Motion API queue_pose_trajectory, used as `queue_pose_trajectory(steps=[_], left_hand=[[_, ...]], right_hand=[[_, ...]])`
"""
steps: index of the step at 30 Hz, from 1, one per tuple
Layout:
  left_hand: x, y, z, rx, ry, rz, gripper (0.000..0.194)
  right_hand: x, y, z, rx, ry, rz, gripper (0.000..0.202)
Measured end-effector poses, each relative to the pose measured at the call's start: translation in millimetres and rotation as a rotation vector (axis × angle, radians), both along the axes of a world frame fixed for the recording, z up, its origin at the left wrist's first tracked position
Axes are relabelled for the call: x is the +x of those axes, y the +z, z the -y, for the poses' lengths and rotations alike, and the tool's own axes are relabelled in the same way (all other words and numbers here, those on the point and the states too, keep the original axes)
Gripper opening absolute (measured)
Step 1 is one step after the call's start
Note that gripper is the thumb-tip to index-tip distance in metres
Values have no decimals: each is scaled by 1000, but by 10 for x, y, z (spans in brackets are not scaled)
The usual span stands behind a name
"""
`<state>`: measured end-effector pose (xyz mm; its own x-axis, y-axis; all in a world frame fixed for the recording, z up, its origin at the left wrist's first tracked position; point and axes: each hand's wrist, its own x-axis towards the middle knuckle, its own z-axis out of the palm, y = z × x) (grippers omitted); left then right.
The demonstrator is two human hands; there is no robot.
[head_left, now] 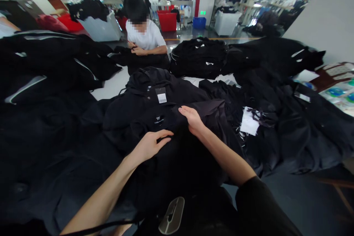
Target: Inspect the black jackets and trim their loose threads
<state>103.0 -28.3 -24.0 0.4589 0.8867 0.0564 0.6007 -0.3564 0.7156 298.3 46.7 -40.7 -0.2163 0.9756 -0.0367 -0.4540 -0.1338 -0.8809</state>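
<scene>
A black hooded jacket [129, 107] lies spread in front of me, with white lettering and a hanging white tag [162, 97] near its collar. My right hand [192, 120] grips a fold of the jacket's dark cloth, thumb on top and the other fingers partly hidden. Just left of it, my left hand [153, 143] rests at the cloth below the lettering. Its fingers are stretched out, and a small gap shows between thumb and forefinger.
Heaps of black garments [298, 125] cover both sides of the table. A white cloth scrap [249, 121] lies on the right heap. Across the table a person in a white shirt [146, 37] handles black cloth. Red bins [167, 21] and a blue bin [199, 23] stand behind.
</scene>
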Motion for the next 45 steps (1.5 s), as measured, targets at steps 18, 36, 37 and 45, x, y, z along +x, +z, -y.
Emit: queue_pose_trajectory(steps=[18, 36, 37, 45], left_hand=[[199, 28, 63, -28, 147, 137, 17], [225, 67, -120, 433, 295, 66, 23], [194, 91, -197, 482, 292, 24, 25], [-74, 146, -580, -146, 183, 403, 33]], right_hand=[[133, 229, 68, 101, 145, 546, 6], [170, 284, -121, 471, 409, 732, 27], [176, 317, -138, 417, 470, 685, 29], [450, 494, -275, 237, 804, 508, 23]])
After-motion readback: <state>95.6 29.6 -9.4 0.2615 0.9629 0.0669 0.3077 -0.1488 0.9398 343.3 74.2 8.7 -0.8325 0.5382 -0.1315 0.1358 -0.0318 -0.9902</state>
